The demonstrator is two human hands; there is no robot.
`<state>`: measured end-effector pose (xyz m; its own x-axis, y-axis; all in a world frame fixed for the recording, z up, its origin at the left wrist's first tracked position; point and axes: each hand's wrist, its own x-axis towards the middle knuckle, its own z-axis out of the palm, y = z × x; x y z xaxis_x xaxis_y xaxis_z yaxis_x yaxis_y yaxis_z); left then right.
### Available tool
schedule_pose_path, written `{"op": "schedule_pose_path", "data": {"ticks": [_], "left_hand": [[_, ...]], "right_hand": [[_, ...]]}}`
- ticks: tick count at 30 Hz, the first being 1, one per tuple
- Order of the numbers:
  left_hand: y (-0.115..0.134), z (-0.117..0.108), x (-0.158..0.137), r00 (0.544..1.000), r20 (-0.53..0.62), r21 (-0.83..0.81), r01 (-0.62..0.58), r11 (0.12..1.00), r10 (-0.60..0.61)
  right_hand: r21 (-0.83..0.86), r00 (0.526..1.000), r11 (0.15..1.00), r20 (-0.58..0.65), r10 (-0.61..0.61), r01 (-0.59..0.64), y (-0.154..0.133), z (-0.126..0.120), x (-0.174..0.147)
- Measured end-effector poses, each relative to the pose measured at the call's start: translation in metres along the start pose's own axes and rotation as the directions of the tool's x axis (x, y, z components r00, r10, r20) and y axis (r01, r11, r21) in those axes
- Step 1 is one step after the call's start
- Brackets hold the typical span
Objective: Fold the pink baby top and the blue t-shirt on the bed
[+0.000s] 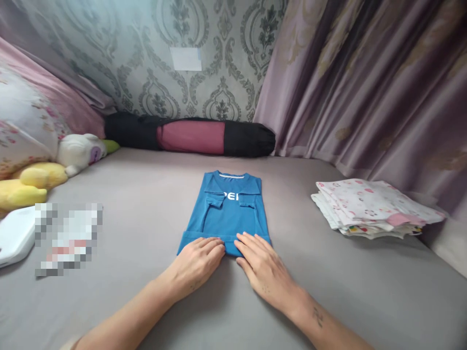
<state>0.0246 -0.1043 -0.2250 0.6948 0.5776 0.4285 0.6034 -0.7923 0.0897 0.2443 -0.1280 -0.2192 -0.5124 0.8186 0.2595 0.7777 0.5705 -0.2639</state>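
A blue T-shirt [229, 219] lies on the bed with its neckline away from me. Both sleeves are folded in across the front, partly covering white lettering. Its near hem is turned up into a narrow band. My left hand [201, 258] rests on the left part of that band, fingers lying over it and thumb hidden. On the right part lies my right hand [263, 262], with its fingers spread flat and the thumb at the near edge.
Folded printed cloths [375, 206] are stacked at the right. A black and maroon roll [191, 136] lies along the wall. To the left are plush toys [78, 150], a white object [16, 233] and a blurred-out item [71, 240]. Purple curtains [350, 87] hang at the right.
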Motion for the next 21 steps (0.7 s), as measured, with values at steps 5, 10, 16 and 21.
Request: {"op": "schedule_pose_path", "data": {"ticks": [5,10,16,21], "left_hand": [[-0.003,-0.005,0.004,0.999,-0.037,0.022,0.025,0.999,-0.024],[-0.007,-0.006,0.002,1.000,-0.019,0.027,0.002,1.000,-0.002],[-0.023,-0.007,-0.010,0.999,0.029,0.039,0.042,0.998,-0.043],[-0.045,-0.010,-0.028,0.991,0.029,0.100,0.130,0.986,-0.134]], "right_hand": [[-0.067,0.998,0.997,-0.032,0.047,-0.049,0.010,0.000,-0.001],[-0.092,0.991,0.987,-0.040,0.127,-0.131,0.025,-0.003,-0.003],[-0.144,0.982,0.971,-0.032,0.187,-0.190,0.030,-0.005,-0.004],[-0.155,0.969,0.957,-0.058,0.239,-0.245,0.034,0.003,-0.008]]}}
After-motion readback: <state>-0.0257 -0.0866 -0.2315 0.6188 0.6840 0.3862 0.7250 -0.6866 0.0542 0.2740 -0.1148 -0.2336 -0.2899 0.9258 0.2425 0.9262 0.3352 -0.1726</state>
